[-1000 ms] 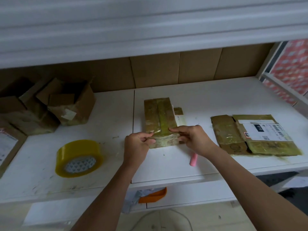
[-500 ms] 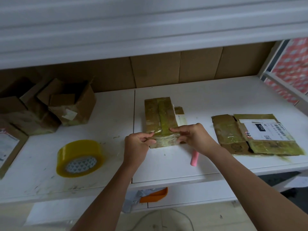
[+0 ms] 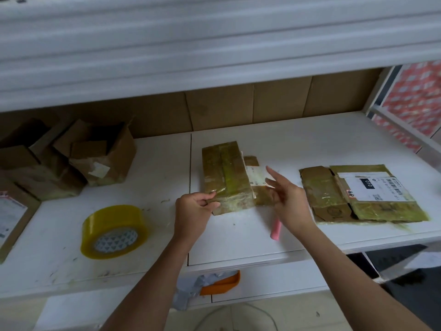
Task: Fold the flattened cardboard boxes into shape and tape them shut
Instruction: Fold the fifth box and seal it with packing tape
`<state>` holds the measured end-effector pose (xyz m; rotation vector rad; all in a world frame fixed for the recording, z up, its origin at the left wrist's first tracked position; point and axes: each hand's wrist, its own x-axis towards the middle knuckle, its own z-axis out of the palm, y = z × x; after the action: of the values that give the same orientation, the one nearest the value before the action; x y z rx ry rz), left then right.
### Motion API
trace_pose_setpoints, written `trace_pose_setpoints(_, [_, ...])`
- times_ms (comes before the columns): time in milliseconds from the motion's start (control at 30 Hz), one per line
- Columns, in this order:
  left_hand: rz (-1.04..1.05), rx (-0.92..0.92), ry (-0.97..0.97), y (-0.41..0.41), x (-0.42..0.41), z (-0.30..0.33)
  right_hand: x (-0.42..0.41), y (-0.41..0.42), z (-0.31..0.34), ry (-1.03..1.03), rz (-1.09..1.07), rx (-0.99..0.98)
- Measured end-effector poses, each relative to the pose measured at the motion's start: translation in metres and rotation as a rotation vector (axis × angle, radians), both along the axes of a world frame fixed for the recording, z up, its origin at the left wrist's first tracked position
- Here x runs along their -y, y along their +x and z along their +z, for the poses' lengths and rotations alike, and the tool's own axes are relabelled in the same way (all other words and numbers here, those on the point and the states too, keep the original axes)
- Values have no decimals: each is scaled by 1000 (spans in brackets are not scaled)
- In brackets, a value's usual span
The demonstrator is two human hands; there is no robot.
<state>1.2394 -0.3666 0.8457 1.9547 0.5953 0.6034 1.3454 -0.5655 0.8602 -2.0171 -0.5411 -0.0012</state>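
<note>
On white shelf [image 3: 143, 177], left hand [image 3: 193, 213] pinches taped box [image 3: 225, 177]; right hand [image 3: 286, 199] open.

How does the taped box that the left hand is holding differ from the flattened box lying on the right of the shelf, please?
The taped box stands folded into a block, while the flattened box lies flat with its flaps spread. The left hand pinches the taped box's near corner; no hand touches the flattened box. The flattened box shows a white shipping label on top; the taped box's top shows only tape. Both are brown cardboard under glossy yellowish tape and rest on the white shelf.
</note>
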Motion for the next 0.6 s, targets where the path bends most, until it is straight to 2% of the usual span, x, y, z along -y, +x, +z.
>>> trace_pose_setpoints(67, [-9, -4, 9, 0, -1, 2, 0, -13, -4, 19, -171, 13])
trace_pose_setpoints(133, [-17, -4, 15, 0, -1, 2, -3, -27, -6, 22, -233, -6])
trace_pose_setpoints(333, [-17, -24, -7, 0, -3, 3, -26, -52, -3, -17, -147, 17])
trace_pose_setpoints(500, [-33, -41, -21, 1, -4, 2, -40, -47, -6, -146, -191, 87])
trace_pose_setpoints(600, [-42, -43, 5, 1, -2, 0, -50, -40, -4, -148, -258, 62])
